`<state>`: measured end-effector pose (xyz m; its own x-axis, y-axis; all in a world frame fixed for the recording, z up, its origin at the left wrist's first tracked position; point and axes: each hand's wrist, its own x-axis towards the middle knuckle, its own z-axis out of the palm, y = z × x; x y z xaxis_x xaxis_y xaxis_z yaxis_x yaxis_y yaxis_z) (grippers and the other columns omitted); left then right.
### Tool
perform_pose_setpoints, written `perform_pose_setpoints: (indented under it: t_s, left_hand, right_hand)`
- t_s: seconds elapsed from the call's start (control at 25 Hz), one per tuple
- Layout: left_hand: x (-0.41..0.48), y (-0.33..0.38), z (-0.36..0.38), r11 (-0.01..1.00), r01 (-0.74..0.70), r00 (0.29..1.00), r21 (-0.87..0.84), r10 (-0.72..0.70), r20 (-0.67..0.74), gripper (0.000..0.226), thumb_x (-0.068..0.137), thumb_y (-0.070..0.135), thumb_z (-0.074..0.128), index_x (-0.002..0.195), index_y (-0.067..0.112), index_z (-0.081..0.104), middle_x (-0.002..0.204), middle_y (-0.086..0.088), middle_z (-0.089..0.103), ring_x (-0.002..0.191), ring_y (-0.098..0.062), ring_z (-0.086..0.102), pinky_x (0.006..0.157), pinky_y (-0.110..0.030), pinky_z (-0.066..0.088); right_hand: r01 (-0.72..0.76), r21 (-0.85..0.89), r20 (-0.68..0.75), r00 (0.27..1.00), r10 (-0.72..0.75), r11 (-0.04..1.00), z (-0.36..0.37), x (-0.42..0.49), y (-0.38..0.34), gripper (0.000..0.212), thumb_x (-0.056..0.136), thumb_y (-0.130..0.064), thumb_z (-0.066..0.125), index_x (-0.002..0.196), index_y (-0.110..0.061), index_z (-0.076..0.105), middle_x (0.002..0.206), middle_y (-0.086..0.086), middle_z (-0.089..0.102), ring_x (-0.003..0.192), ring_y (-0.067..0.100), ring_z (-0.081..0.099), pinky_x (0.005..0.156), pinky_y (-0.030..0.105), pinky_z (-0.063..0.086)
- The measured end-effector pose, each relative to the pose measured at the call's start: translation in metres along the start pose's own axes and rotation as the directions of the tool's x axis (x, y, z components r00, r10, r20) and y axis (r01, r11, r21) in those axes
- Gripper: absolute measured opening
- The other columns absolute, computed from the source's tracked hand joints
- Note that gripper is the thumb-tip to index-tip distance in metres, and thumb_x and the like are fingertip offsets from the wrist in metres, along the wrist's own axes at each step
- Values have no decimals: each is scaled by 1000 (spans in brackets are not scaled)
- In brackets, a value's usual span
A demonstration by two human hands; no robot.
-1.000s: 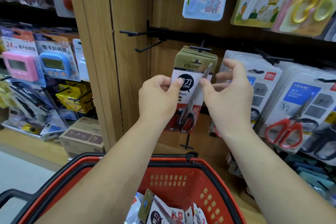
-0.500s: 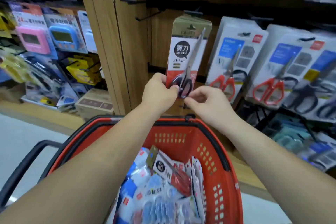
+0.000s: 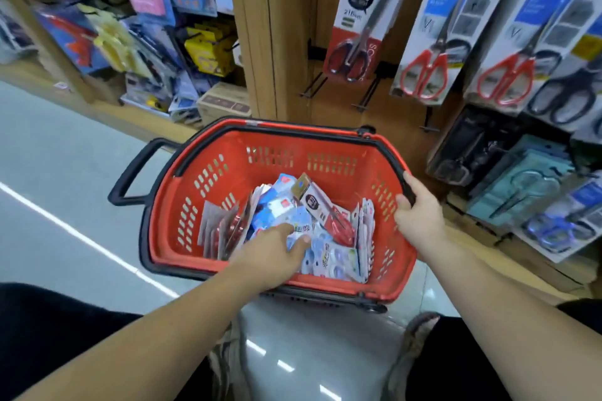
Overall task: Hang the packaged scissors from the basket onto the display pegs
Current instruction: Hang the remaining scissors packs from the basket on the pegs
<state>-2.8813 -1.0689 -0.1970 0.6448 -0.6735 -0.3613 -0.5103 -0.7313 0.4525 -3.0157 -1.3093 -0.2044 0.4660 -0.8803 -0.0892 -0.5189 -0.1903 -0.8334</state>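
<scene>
Both your hands have come off the hanging pack and dropped to the basket since half a second ago, and the view tipped down with them. Left to right: the red basket [image 3: 182, 205] sits on the floor by your feet, and your left hand [image 3: 277, 249] is inside it, fingers loose on the blue-and-white packs [image 3: 329, 257], not gripping anything yet. Next to it a gold-topped scissors pack [image 3: 321, 207] lies slanted on the pile. Up on the wall the matching pack [image 3: 361, 23] hangs in place, so that one's done, with bare pegs [image 3: 368, 94] below. Your right hand [image 3: 420, 215] is curled round the basket's right rim. Plenty left, I'd say.
</scene>
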Motion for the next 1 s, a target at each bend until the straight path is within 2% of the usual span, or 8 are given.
perform_pose_setpoints:
  t_s: [0.12,0.32,0.44,0.56,0.72,0.8,0.88,1.0]
  left_hand:
    - [-13,-8,4,986,32,979,164,2,-203,54,103,69,31,111,28,65,97,0,74,98,-29,71,76,-36,52]
    - [-26,-50,-25,979,31,910,203,56,-411,58,105,61,36,62,23,43,60,1,58,68,-26,64,54,-30,35]
    - [-14,-89,-51,974,83,913,212,11,-408,50,103,60,43,69,25,56,64,4,62,72,-25,64,57,-30,38]
    - [0,-124,-73,970,101,943,220,-23,-331,39,99,64,48,102,33,71,92,10,73,90,-21,68,70,-31,50]
    - [16,-152,-98,961,164,971,221,-118,-209,35,96,60,56,110,33,72,106,11,73,94,-17,66,77,-32,56]
    - [25,-156,-105,972,145,985,187,-124,-118,32,96,56,61,113,32,72,108,11,73,97,-14,65,80,-30,55]
    - [39,-158,-105,988,90,996,126,-88,-22,37,97,53,64,123,27,70,114,6,73,103,-15,66,87,-30,53]
    - [74,-153,-101,999,16,999,42,-14,-29,46,101,49,61,138,21,63,124,-1,72,104,-18,68,91,-31,52]
  right_hand:
    - [10,37,-38,999,-8,999,14,-12,-2,52,103,-5,54,154,-15,52,149,6,60,138,26,56,114,28,38]
    - [-38,164,-33,998,44,986,57,-44,-20,55,106,-12,47,158,-29,43,150,0,57,136,25,55,110,37,45]
    - [-48,82,-26,998,51,995,86,-68,-36,64,102,-8,47,162,-28,34,150,11,47,140,33,45,106,44,44]
    - [161,-303,1,986,-168,939,111,-85,-52,75,89,-1,57,160,-14,35,166,21,22,154,38,19,122,52,29]
    - [670,-484,237,719,-653,563,137,-76,-63,45,89,-24,58,132,-12,66,156,21,46,150,40,36,123,57,33]
    - [766,-515,573,641,-511,384,135,-63,-83,44,94,-38,47,123,-16,71,137,11,60,132,35,56,104,52,53]
    - [778,-570,783,611,-113,264,136,-42,-115,44,99,-49,48,128,-22,65,127,3,60,121,28,61,96,42,55]
    - [696,-559,810,574,118,451,157,1,-151,44,97,-55,60,125,-22,68,124,1,69,111,23,65,96,35,55]
